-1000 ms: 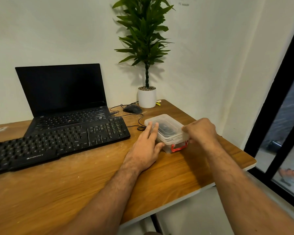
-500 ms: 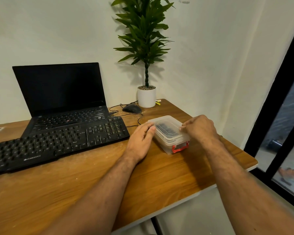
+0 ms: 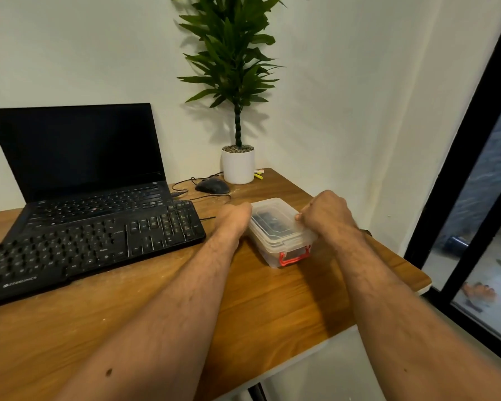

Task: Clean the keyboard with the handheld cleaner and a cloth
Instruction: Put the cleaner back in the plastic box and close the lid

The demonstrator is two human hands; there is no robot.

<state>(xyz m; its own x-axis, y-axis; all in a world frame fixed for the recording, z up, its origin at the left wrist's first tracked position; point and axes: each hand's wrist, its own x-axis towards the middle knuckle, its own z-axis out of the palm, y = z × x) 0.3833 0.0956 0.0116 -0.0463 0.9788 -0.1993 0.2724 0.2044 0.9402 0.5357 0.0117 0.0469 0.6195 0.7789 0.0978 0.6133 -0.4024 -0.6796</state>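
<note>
A clear plastic box (image 3: 275, 227) with a red front latch (image 3: 294, 257) sits on the wooden desk (image 3: 272, 308), its lid on. A dark object shows through the lid; what it is I cannot tell. My left hand (image 3: 235, 217) presses against the box's left side, fingers curled over its far edge. My right hand (image 3: 324, 214) grips the lid's right edge, fingers closed on it. The black keyboard (image 3: 93, 244) lies to the left of the box, in front of the laptop. No cloth is in view.
An open black laptop (image 3: 78, 157) stands behind the keyboard. A black mouse (image 3: 212, 186) with its cable and a white potted plant (image 3: 238, 164) sit at the back. The desk's right edge is close to the box; a dark-framed glass door (image 3: 475, 169) is beyond.
My left hand has slid from flat beside the box up along its left side, fingers curling. My right hand has shifted slightly on the lid's right edge. The box has turned a little.
</note>
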